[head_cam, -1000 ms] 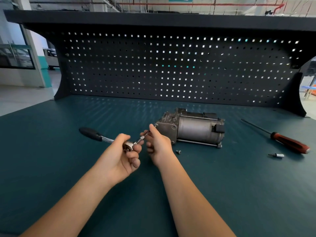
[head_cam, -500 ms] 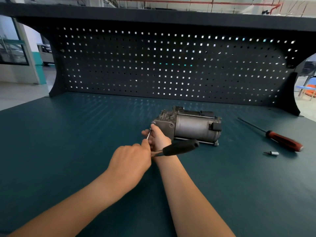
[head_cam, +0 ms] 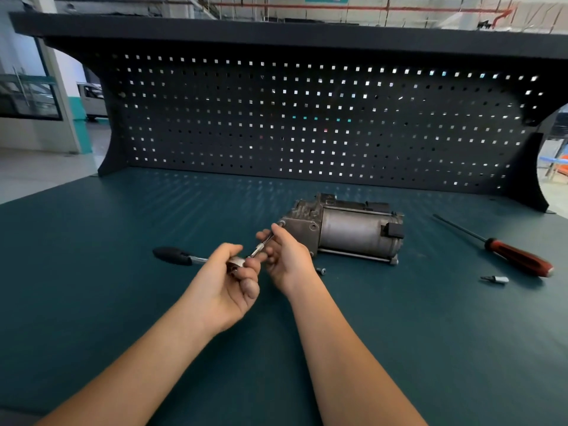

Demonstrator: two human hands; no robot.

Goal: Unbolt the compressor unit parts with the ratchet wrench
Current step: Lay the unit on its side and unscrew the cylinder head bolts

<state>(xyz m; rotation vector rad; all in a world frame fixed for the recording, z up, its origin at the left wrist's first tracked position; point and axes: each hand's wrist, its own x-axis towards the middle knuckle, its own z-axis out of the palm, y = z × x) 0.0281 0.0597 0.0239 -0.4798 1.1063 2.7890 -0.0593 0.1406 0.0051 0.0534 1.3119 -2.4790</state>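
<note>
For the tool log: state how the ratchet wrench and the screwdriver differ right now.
The ratchet wrench is in hand: the left hand grips its head and the right hand pinches its extension, which points toward the compressor. The screwdriver lies untouched on the mat, right of the compressor. The ratchet wrench's grip is black; the screwdriver's is red-brown. Both have a metal shank and a handle.
</note>
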